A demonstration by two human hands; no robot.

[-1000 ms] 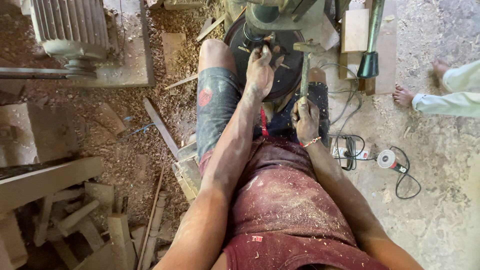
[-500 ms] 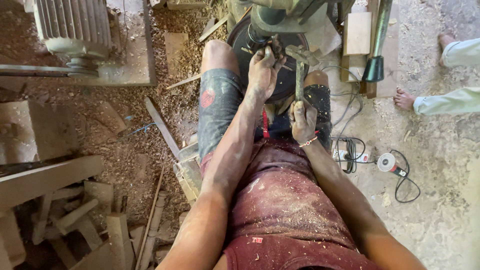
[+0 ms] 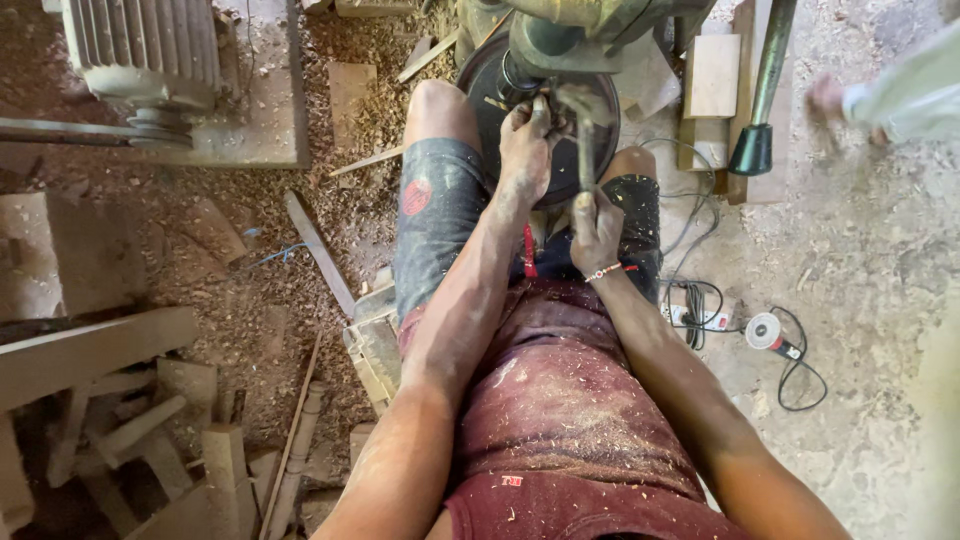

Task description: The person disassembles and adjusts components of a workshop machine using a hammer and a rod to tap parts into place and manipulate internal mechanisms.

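I sit with a dark round disc [image 3: 500, 75] between my knees, under a greenish machine part [image 3: 590, 20]. My left hand [image 3: 525, 150] reaches forward and pinches a small piece against the disc's centre; the piece itself is mostly hidden by the fingers. Just behind it, my right hand [image 3: 597, 228] grips the handle of a hammer [image 3: 580, 105]. The hammer's metal head hangs right beside my left fingers. A beaded band circles my right wrist.
A ribbed electric motor [image 3: 140, 50] with a belt stands at the top left. Wood offcuts [image 3: 150, 420] and shavings cover the floor at left. An angle grinder [image 3: 768, 332] with coiled cable lies at right. Another person's blurred foot [image 3: 830, 100] shows at the upper right.
The hammer head has swung left, closer to my left fingers at the disc. The other person's foot at the right has moved up and is blurred.
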